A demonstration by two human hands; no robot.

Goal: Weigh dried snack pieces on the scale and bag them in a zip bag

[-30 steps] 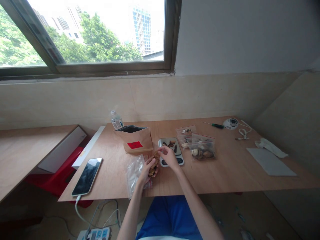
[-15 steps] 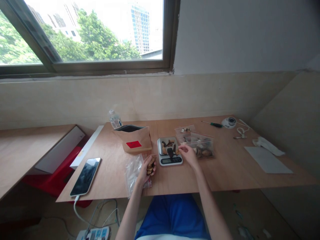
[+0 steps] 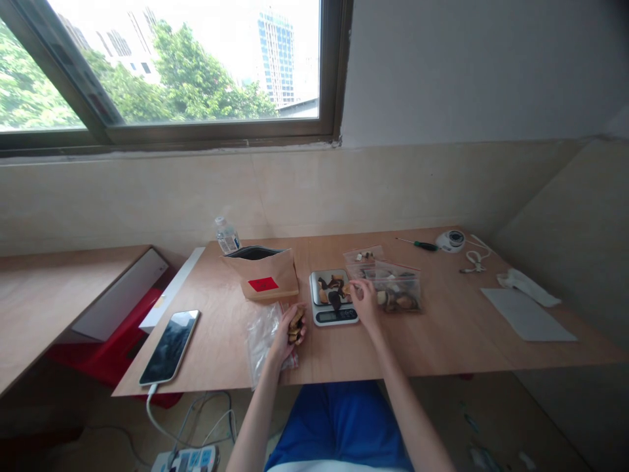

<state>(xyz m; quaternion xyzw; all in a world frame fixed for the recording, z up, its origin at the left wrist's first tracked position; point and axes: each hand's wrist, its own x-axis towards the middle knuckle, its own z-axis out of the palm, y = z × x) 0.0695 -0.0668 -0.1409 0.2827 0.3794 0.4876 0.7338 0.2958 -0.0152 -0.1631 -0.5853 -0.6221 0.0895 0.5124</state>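
Your left hand (image 3: pixel 287 331) rests on the table (image 3: pixel 442 341) near its front edge, fingers curled around a small heap of brown dried pieces (image 3: pixel 295 326). It lies on top of a flat, clear empty bag (image 3: pixel 263 341) that spreads to its left and toward you.

Your right hand (image 3: pixel 362 300) is at the right edge of the scale (image 3: pixel 333 298), fingertips at the tray, pinching a light brown piece (image 3: pixel 347 288) just over the tray's right side. More dark and tan pieces lie on the tray; the display strip faces you, too small to read.

Just right of that hand stands a clear filled bag (image 3: pixel 397 292) with brown and pale pieces inside, and behind it a second, flatter one (image 3: pixel 363 254) with only a few bits in it.

Left of the scale, a brown paper bag (image 3: pixel 263 273) with a red label stands open at the top. A bottle (image 3: pixel 226 235) is behind it, at the table's back left corner.

A phone (image 3: pixel 170 336) lies face up at the front left, with a white cable running off the edge below it. At the far right back lie a screwdriver (image 3: pixel 417 244), a small round white device (image 3: pixel 452 240), a white cord (image 3: pixel 472 261), and a grey sheet (image 3: pixel 527 314) with crumpled white material beside it.
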